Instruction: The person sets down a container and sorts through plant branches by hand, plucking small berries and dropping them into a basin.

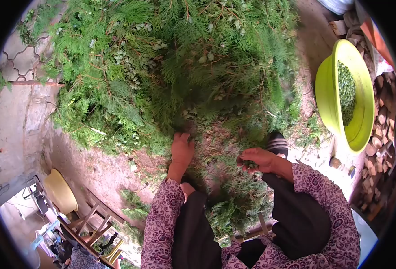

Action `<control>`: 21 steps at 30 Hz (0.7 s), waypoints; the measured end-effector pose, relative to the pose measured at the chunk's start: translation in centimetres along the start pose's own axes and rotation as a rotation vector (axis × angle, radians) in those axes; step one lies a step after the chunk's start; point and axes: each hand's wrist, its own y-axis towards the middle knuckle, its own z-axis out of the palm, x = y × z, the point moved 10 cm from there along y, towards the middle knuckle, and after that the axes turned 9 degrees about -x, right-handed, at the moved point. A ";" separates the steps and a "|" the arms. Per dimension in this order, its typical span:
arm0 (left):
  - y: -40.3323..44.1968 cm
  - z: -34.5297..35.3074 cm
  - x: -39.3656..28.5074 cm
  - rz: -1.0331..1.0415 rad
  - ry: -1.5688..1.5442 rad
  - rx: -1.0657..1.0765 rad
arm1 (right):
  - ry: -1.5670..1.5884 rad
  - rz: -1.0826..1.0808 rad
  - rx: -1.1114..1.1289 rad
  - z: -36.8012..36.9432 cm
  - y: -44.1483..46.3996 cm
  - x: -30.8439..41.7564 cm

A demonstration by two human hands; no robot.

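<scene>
A large heap of green conifer branches point(130, 76) fills the upper middle of the view. My left hand point(182, 148) is at the heap's lower edge, its fingers curled among the sprigs; whatever they hold is hidden. To its right, my right hand point(257, 160) is closed palm-up around small greenish pieces point(251, 166) that show between the fingers. Loose sprigs point(231, 201) lie on the ground below and between my hands, between my legs.
A yellow-green tub point(323, 98) with small green cones point(346, 92) stands at the right, beside piled split firewood point(377, 143). At the lower left are a yellow basin point(61, 192) and a wooden chair point(90, 224). My striped sock point(277, 144) shows near my right hand.
</scene>
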 end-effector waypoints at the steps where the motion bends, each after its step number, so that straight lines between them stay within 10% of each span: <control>1: 0.1 0.0 -0.1 -0.001 0.001 -0.001 | -0.011 0.008 -0.008 0.0 0.1 -0.1; 15: -0.6 -0.1 -1.8 -0.217 -0.342 0.137 | 0.006 0.016 0.016 0.0 0.0 0.2; 21: -5.7 -1.9 -18.9 0.324 -0.594 0.315 | 0.359 0.061 0.089 2.7 0.2 0.9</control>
